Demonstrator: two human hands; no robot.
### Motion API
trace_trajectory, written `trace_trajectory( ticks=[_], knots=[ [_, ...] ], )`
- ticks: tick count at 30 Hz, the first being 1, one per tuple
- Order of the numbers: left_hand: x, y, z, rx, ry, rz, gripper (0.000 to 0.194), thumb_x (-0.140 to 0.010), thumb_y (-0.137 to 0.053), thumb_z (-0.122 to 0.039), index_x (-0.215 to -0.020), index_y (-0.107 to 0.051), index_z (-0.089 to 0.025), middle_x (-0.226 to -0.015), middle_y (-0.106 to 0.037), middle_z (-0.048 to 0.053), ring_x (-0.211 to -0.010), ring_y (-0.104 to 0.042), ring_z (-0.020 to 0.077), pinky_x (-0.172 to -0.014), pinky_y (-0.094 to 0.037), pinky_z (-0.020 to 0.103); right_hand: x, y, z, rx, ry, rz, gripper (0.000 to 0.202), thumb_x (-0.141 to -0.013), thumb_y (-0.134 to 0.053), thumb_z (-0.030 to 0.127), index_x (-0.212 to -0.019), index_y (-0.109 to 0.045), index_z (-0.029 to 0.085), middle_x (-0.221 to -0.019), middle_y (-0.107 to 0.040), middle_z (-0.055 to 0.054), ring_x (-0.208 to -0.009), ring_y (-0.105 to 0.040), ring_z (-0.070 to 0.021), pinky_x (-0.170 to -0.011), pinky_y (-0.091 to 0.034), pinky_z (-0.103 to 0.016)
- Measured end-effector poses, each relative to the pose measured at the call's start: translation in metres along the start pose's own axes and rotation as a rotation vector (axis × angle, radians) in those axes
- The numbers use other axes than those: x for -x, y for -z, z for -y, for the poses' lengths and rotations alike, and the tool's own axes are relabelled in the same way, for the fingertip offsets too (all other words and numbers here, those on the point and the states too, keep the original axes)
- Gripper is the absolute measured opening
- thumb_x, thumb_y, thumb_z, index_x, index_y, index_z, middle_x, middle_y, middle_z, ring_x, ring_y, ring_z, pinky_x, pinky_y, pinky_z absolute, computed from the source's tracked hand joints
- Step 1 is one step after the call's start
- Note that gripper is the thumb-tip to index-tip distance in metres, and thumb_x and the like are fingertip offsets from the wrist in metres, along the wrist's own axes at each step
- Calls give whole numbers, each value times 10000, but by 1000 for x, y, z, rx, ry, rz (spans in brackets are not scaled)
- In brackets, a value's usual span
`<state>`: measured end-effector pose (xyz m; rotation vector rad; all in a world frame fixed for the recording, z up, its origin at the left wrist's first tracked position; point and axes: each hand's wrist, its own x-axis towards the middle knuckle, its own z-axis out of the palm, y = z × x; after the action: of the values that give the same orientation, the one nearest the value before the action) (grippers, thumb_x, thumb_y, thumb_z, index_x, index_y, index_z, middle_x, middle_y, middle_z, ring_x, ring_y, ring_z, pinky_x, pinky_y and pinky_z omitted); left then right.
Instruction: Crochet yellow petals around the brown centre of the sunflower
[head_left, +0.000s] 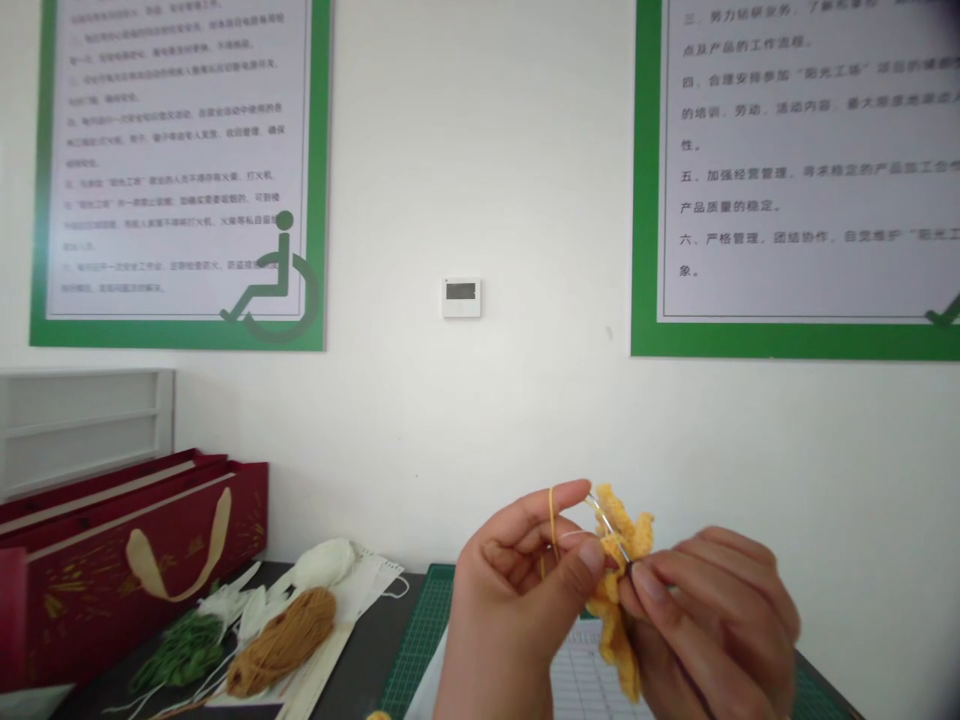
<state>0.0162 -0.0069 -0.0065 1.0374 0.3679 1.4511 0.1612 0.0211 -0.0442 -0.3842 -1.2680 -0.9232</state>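
Note:
A ruffled piece of yellow crochet point(618, 640) hangs between my two hands, above the table. My left hand point(517, 590) pinches its edge between thumb and fingers, and a strand of yellow yarn point(552, 515) loops over the raised index finger. Closed around the dark grip of a thin metal crochet hook point(611, 525) is my right hand point(712, 620). The hook's shaft slants up to the left, its tip close to my left index fingertip. Some of the crochet is hidden behind my fingers.
On the dark table at left lie a brown yarn skein point(285, 640), green yarn point(180, 650) and white yarn point(324, 565). Red gift bags point(172, 540) stand behind them. A green cutting mat point(420, 630) and a printed sheet point(589, 670) lie below my hands. A white wall rises behind.

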Motion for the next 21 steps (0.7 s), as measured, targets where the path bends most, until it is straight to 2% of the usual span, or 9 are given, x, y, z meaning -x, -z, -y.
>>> trace_trajectory(
  ticks=[1,2,4,7,10,13,16,19,21],
  knots=[
    [-1,0,-1,46,61,27,351,-658,-950,-196,-996,-857,-192,-716,-706,1,-671,-656,109,-708,-533,212,-1,-2,0,-66,16,-71,216,-800,-756,14,-852,-722,221,-838,-672,24,-712,-595,-121,-683,-486,-335],
    [-1,1,-3,78,113,53,368,-654,-955,-199,-1007,-854,-181,-718,-706,5,-680,-658,108,-725,-531,212,-2,-6,1,-166,-29,-98,203,-833,-713,9,-888,-726,204,-826,-657,12,-715,-587,-133,-665,-480,-341],
    [-2,3,-6,105,163,84,372,-660,-955,-197,-1016,-850,-169,-725,-712,11,-693,-658,102,-731,-516,200,-5,-12,6,-378,-220,-120,157,-883,-686,65,-936,-717,210,-818,-653,1,-746,-607,-167,-661,-474,-360],
    [-2,5,-10,79,134,64,344,-668,-952,-189,-998,-856,-187,-733,-728,11,-684,-654,91,-701,-492,180,-8,-16,13,-597,-543,-158,51,-953,-663,199,-960,-688,242,-833,-659,-11,-863,-631,-204,-723,-477,-377],
    [-1,6,-13,50,107,39,281,-667,-948,-185,-934,-864,-199,-721,-745,18,-682,-662,97,-677,-484,173,-11,-11,15,-660,-699,-181,33,-961,-675,262,-937,-682,240,-796,-629,-13,-834,-611,-194,-713,-468,-353],
    [0,5,-13,30,68,25,177,-668,-930,-148,-824,-857,-187,-696,-754,20,-676,-655,99,-670,-489,171,-14,-8,15,-772,-822,-151,95,-977,-647,289,-903,-666,233,-707,-562,6,-728,-561,-161,-662,-468,-313],
    [0,3,-10,-15,-1,6,102,-689,-897,-121,-759,-841,-169,-701,-760,22,-664,-633,98,-666,-494,180,-13,-10,18,-962,-1003,-44,172,-1014,-573,333,-883,-639,242,-667,-516,18,-694,-545,-149,-608,-475,-272],
    [-1,1,-8,-52,-50,13,73,-719,-874,-132,-719,-803,-151,-681,-728,17,-650,-594,98,-633,-461,181,-10,-15,21,-1024,-1075,29,140,-1004,-591,338,-894,-633,263,-766,-584,8,-696,-578,-137,-589,-500,-256],
    [-2,1,-6,-58,-82,17,130,-730,-867,-129,-676,-749,-145,-654,-683,1,-635,-555,93,-618,-432,180,-8,-16,21,-930,-993,19,70,-974,-648,294,-908,-652,271,-848,-646,-9,-733,-620,-141,-610,-522,-266]
  ],
)
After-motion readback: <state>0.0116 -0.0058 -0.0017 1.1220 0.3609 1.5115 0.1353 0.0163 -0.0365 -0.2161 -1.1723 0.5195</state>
